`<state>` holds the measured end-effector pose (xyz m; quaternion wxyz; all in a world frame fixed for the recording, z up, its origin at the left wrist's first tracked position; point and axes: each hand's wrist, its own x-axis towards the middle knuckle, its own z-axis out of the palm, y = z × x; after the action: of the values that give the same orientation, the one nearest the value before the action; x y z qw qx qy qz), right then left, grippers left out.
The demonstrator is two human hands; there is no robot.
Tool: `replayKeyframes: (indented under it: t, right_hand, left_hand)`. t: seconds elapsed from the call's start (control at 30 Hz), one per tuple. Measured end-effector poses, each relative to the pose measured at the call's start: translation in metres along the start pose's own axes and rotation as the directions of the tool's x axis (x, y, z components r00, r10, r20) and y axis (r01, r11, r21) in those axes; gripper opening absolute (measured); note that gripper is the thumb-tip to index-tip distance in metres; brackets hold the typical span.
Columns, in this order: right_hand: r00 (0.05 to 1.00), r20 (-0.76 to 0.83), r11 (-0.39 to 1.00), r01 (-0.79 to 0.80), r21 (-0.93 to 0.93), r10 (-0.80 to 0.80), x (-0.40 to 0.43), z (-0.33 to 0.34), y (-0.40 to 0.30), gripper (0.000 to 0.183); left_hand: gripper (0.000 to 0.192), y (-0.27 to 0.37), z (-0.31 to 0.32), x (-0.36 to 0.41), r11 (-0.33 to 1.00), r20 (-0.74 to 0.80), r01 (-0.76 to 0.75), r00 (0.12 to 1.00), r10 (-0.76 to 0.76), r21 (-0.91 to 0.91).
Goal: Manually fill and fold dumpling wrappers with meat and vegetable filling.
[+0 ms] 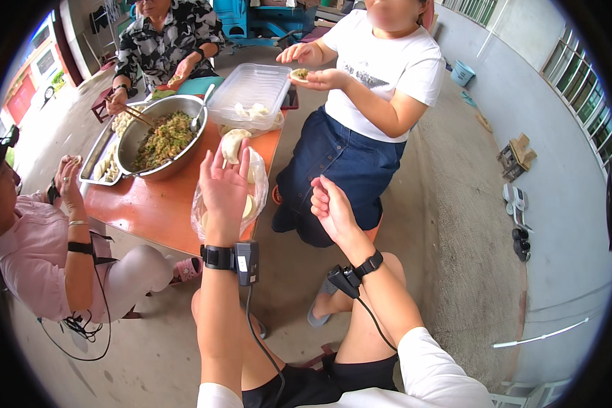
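My left hand (224, 191) is palm up over the near corner of the table. A folded dumpling (233, 146) with a closed curved edge rests on its fingers. Beneath this hand lies a clear plastic bag (259, 176) with round dough wrappers (249, 206) inside, partly hidden by my wrist. My right hand (331, 206) is held apart to the right, past the table edge, its fingers curled in and nothing visible in them. A large metal bowl (124, 149) of chopped filling (166, 137) stands beyond my left hand, with a spoon (202, 108) leaning inside.
A metal tray (87, 171) of dumplings sits left of the bowl on the orange table (148, 204). Clear plastic containers (247, 86) stand at the back right. Three people work around the table; one holds chopsticks (138, 115) in the bowl, another a filled wrapper (300, 75).
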<state>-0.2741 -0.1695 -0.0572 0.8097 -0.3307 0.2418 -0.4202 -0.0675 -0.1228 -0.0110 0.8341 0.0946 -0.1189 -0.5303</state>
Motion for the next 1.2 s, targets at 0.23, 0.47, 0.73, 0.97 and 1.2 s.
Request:
replayKeyframes:
  t: [0.23, 0.47, 0.73, 0.97, 1.2]
  right_hand:
    - [0.997, 0.036, 0.964, -0.072, 0.257, 0.065, 0.009, -0.001, 0.002, 0.020]
    - [0.989, 0.117, 0.935, -0.125, 0.331, 0.090, 0.010, 0.001, 0.018, 0.022]
    - [0.991, 0.070, 0.955, -0.130, 0.266, 0.116, 0.003, 0.007, 0.024, 0.024]
    - [0.973, 0.221, 0.936, -0.137, 0.324, 0.066, 0.006, 0.008, 0.014, 0.020]
    - [0.975, 0.198, 0.940, -0.161, 0.301, 0.104, 0.008, 0.018, 0.020, 0.020]
  left_hand:
    - [0.060, 0.005, -0.003, -0.012, 0.994, 0.118, 0.070, 0.991, -0.060, -0.084]
    - [0.061, 0.015, -0.016, -0.022, 0.998, 0.141, 0.045, 0.989, -0.038, -0.045]
    - [0.057, 0.025, -0.018, -0.029, 0.998, 0.187, 0.038, 0.982, -0.027, -0.056]
    - [0.063, 0.023, -0.010, -0.026, 1.000, 0.180, 0.008, 0.984, -0.007, -0.006]
    - [0.063, 0.039, -0.014, -0.032, 1.000, 0.172, 0.004, 0.985, -0.002, -0.012]
